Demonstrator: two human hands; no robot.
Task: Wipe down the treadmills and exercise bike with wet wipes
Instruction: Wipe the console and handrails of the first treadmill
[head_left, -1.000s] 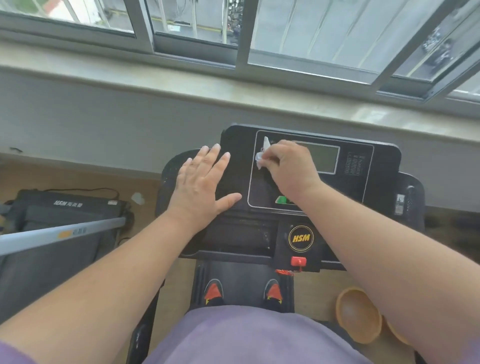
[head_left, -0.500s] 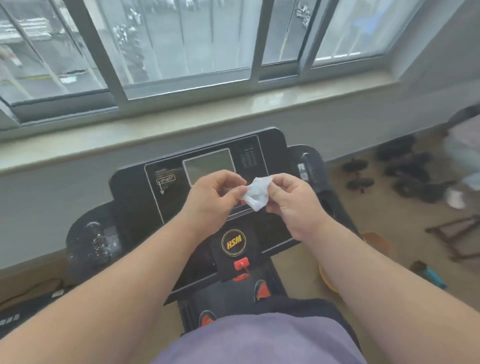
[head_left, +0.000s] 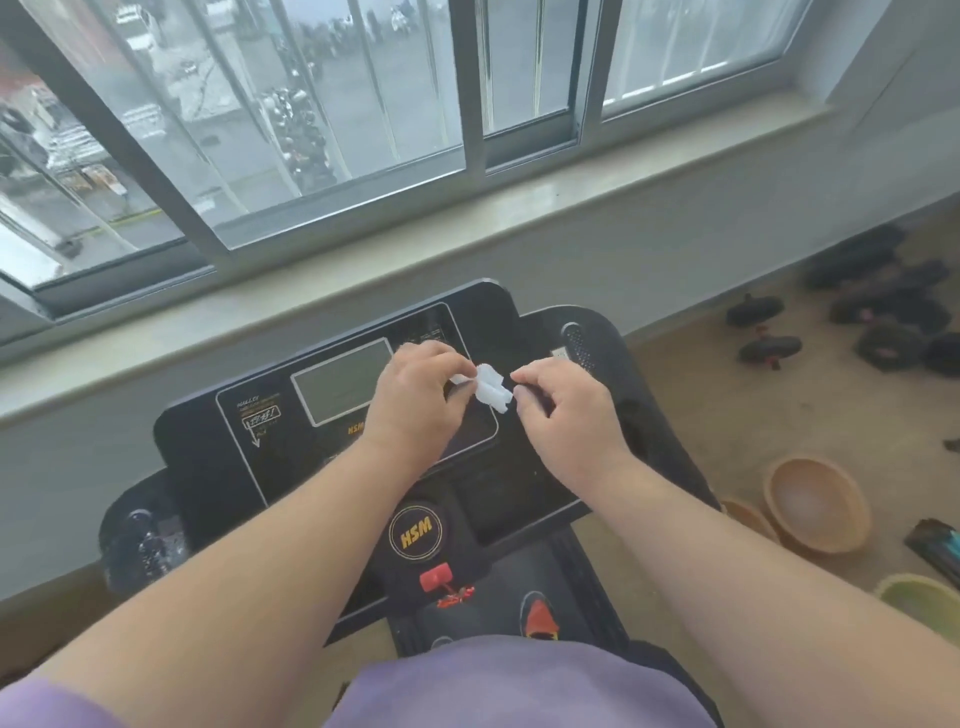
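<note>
Window sill and grey wall behind treadmill console (head_left: 322, 452). Left hand (head_left: 415, 395) pinches crumpled wet wipe (head_left: 488, 389), held above console's right edge, off the surface. Right hand (head_left: 566, 410) half-curled just beside it; contact unclear. Risk: thin pinch slips, wipe drops to floor; wadded wipe cleans poorly.

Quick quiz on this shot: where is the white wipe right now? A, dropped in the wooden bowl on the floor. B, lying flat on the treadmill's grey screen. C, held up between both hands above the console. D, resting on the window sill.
C: the crumpled wet wipe is pinched by the left hand and the right hand, lifted off the treadmill console, not on its screen.
</note>
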